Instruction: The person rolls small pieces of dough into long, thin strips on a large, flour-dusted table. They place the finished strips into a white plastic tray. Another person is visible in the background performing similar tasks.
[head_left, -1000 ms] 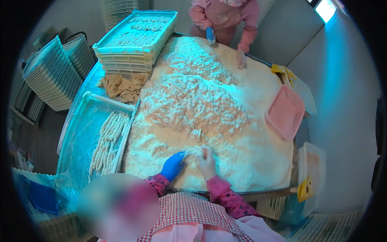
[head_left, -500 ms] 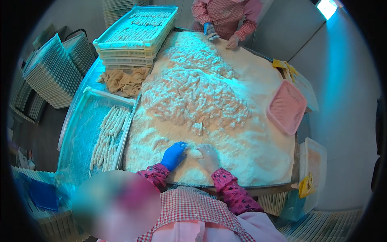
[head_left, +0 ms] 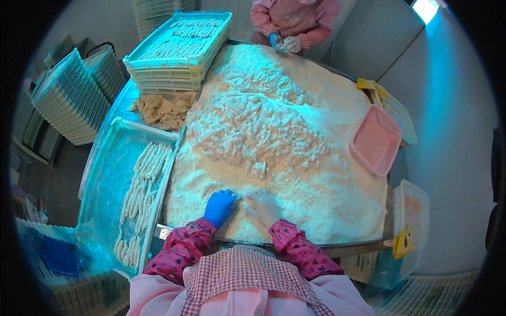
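The table [head_left: 369, 246] is covered with pale crumb [head_left: 321, 216], on which coated strips [head_left: 258, 131] are heaped from near the far edge to the middle. Crumb could be spilled over the front edge if dragged too far, or a soft strip torn if squeezed hard. No shared direction is shown by the strips' long axes; near the front edge, left of centre, crumb is touched by the blue-gloved left hand [head_left: 220, 207], fingers bunched, and the pale-gloved right hand [head_left: 263, 207], fingers close together, though whether anything is pinched cannot be told.
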### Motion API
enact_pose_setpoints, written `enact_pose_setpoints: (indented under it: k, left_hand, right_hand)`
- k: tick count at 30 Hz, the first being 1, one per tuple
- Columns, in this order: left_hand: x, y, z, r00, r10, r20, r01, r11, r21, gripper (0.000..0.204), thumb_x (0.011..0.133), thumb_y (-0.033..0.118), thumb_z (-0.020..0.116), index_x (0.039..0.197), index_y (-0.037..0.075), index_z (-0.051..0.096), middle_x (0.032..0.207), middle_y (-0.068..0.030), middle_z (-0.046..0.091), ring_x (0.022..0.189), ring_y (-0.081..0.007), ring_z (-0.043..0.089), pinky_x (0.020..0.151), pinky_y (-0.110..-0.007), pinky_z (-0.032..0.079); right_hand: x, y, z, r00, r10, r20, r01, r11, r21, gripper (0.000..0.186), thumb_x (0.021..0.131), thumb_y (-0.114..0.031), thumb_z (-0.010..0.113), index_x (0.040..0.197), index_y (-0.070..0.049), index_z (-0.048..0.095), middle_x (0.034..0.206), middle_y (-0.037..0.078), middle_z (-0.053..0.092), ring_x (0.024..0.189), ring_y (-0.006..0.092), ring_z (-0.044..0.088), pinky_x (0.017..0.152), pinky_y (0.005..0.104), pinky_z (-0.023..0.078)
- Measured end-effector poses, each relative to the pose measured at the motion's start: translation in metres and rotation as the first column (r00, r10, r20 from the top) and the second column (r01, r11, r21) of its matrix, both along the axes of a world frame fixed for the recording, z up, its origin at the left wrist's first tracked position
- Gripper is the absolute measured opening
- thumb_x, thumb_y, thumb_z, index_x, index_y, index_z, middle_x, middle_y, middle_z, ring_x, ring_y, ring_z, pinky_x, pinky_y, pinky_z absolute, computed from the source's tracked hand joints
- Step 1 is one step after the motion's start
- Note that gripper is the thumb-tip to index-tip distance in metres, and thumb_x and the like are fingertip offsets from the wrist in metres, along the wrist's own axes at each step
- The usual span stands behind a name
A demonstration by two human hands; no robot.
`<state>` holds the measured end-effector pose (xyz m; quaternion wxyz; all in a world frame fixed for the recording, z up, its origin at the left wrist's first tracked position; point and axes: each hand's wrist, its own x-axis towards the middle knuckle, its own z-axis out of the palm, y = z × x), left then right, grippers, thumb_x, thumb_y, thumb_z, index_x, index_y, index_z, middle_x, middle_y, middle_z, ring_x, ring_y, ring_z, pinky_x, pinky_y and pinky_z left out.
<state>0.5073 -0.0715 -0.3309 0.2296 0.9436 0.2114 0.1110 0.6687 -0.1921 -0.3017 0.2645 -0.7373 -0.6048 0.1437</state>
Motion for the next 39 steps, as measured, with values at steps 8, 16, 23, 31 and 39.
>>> enact_pose_setpoints:
  k: [8, 16, 23, 31, 39]
  left_hand:
    - [-0.002, 0.004, 0.0, 0.993, 0.005, -0.115, -0.001, 1.0, 0.03, 0.038, 0.071, 0.019, 0.063, 0.108, 0.01, 0.056, 0.101, -0.0127, 0.058, 0.09, -0.0314, 0.056, 0.076, -0.04, 0.046]
    - [-0.011, 0.0, 0.001, 0.757, 0.653, 0.02, 0.296, -0.316, -0.901, 0.039, 0.093, 0.034, 0.043, 0.12, 0.006, 0.048, 0.115, -0.0081, 0.056, 0.093, -0.0217, 0.058, 0.076, -0.036, 0.05]
    - [0.048, -0.052, -0.035, 0.41, 0.86, 0.305, 0.847, -0.235, -0.477, 0.053, 0.094, 0.041, 0.035, 0.133, 0.006, 0.035, 0.131, -0.0111, 0.044, 0.119, -0.0242, 0.045, 0.098, -0.04, 0.037]
    - [-0.032, 0.028, 0.035, 0.386, 0.92, 0.062, 0.619, -0.209, -0.757, 0.043, 0.092, 0.043, 0.043, 0.118, 0.008, 0.047, 0.101, -0.0044, 0.054, 0.079, -0.0133, 0.05, 0.066, -0.028, 0.045]
    - [-0.306, 0.193, -0.051, -0.068, 0.967, 0.244, -0.43, 0.192, -0.882, 0.052, 0.091, 0.051, 0.041, 0.114, 0.007, 0.053, 0.104, -0.0091, 0.054, 0.095, -0.0214, 0.05, 0.076, -0.03, 0.047]
  right_hand:
    - [0.038, 0.045, 0.02, 0.926, -0.378, -0.019, 0.371, 0.897, 0.24, 0.024, 0.072, -0.02, 0.066, 0.092, -0.009, 0.06, 0.083, 0.011, 0.059, 0.082, 0.0296, 0.057, 0.071, 0.0401, 0.046]
    - [0.034, 0.002, 0.034, 0.994, -0.09, -0.06, 0.094, 0.994, 0.054, 0.031, 0.07, -0.018, 0.07, 0.097, -0.006, 0.06, 0.098, 0.011, 0.058, 0.099, 0.0275, 0.052, 0.085, 0.0372, 0.041]
    - [-0.048, 0.036, 0.034, 0.975, 0.165, -0.149, -0.078, 0.882, 0.465, 0.051, 0.086, -0.026, 0.049, 0.13, -0.002, 0.04, 0.131, 0.02, 0.041, 0.123, 0.0341, 0.037, 0.104, 0.0432, 0.025]
    - [0.039, 0.051, 0.008, 0.922, -0.155, 0.355, 0.062, 0.964, 0.258, 0.029, 0.072, -0.012, 0.065, 0.099, -0.006, 0.056, 0.087, 0.013, 0.057, 0.082, 0.0307, 0.055, 0.072, 0.0385, 0.045]
    - [0.04, 0.045, -0.001, 0.977, -0.18, 0.113, 0.144, 0.952, 0.268, 0.021, 0.071, -0.003, 0.063, 0.089, -0.004, 0.055, 0.082, 0.01, 0.057, 0.078, 0.0261, 0.057, 0.069, 0.0349, 0.046]
